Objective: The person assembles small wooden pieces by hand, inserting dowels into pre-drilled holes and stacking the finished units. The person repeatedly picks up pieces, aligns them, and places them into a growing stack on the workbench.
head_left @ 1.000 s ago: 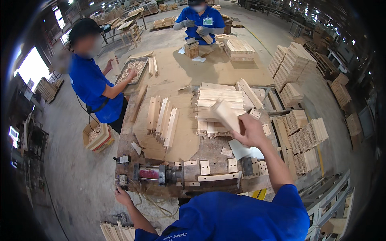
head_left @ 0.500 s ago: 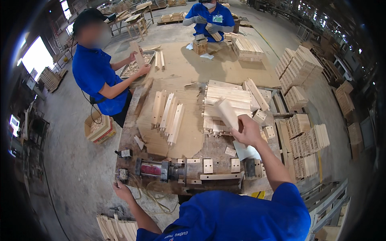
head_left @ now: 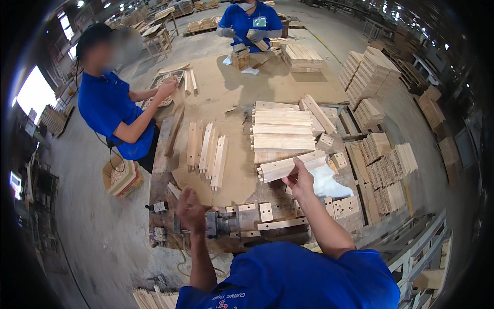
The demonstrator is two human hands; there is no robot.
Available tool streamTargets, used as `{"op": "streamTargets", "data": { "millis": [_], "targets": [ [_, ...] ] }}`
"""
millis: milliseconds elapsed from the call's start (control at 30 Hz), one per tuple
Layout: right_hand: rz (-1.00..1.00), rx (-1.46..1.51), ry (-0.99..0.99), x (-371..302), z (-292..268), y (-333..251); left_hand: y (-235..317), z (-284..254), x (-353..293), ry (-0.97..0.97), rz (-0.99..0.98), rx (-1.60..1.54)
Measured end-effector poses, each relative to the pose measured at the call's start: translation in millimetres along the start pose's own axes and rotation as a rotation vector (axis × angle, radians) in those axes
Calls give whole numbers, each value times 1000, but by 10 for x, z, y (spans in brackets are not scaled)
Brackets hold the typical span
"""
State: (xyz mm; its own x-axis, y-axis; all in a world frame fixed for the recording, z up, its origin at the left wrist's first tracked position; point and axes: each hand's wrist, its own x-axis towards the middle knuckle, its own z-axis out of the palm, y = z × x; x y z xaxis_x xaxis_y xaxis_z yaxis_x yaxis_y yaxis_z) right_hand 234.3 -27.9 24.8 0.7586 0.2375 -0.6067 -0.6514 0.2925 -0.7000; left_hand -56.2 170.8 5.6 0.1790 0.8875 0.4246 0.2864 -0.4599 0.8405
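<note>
My right hand (head_left: 302, 181) grips a pale wooden slat (head_left: 280, 167) by its right part, thumb on top. A hole shows in the slat, and small pegs stick out of its left end. It lies level, over the near side of a stack of similar slats (head_left: 283, 126). Over the front left of the workbench (head_left: 242, 189) hovers my left hand (head_left: 191, 210), its fingers smeared by motion. My left hand and forearm partly hide a clamping cylinder (head_left: 211, 225). Small drilled blocks (head_left: 265, 211) sit along the bench's near edge.
Several loose slats (head_left: 208, 154) lie left of the stack. A white cloth (head_left: 329, 183) rests to the right. One co-worker (head_left: 110, 103) stands at the left, another (head_left: 249, 26) at the far side. Tall wood stacks (head_left: 368, 74) and a cardboard box (head_left: 121, 177) stand around the bench.
My right hand has lowered the slat and turned it from steep to nearly level beside the stack. My left hand has come up and right from the valve at the bench's left corner.
</note>
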Motion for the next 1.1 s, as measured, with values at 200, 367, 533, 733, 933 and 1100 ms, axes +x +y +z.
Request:
{"op": "streamTargets", "data": {
  "millis": [200,367,533,733,933,1100],
  "targets": [
    [44,47,185,117,239,70,477,862,-9,-417,29,-167],
    [41,2,255,214,535,163,379,1406,101,-524,-96,-246],
    [32,70,252,461,461,254,398,1760,217,-566,-234,-325],
    [-54,-69,171,443,404,292,327,2208,454,-629,-393,-364],
    [-534,-211,326,415,-198,29,303,2640,823,-796,-709,-669],
    [-754,-523,363,893,-584,-611,320,3002,1127,-840,-720,-748]
  ]
}}
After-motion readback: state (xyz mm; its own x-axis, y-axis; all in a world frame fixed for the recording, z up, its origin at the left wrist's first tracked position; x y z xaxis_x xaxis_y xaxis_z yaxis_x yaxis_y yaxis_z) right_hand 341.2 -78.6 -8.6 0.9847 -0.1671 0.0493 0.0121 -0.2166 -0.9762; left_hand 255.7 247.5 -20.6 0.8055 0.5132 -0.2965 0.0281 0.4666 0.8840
